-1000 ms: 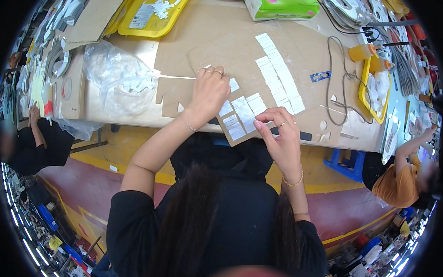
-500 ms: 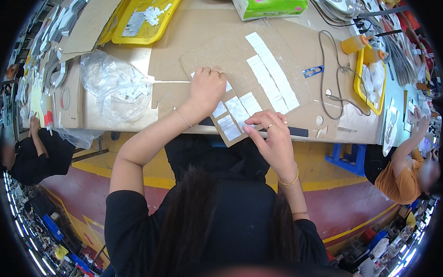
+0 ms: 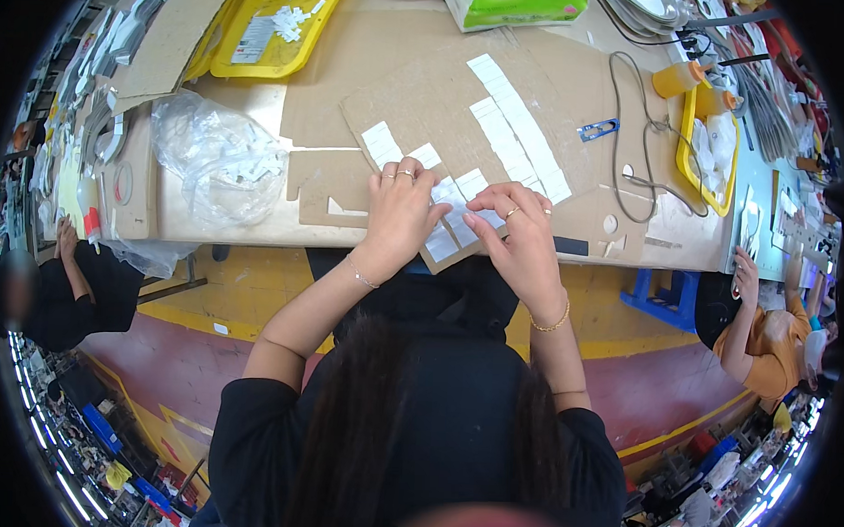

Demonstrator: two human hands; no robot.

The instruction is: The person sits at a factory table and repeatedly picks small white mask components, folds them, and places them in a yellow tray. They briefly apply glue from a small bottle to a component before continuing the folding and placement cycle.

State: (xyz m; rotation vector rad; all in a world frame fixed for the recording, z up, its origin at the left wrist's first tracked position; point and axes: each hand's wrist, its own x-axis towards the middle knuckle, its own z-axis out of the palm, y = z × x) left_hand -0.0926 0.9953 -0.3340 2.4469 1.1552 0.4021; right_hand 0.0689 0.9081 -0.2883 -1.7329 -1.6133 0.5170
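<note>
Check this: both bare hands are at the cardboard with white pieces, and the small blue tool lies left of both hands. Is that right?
No: the head view shows the small blue tool lying right of both the left hand and the right hand. The rest stands.

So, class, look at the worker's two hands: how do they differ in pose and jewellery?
Pose: the left hand lies back-up with its thumb out sideways, while the right hand brings thumb and forefinger close together above white pieces.
Jewellery: the left wrist wears a thin silver-toned bracelet, the right a thicker gold-toned bracelet.
Shared: both are bare and wear rings.
</note>
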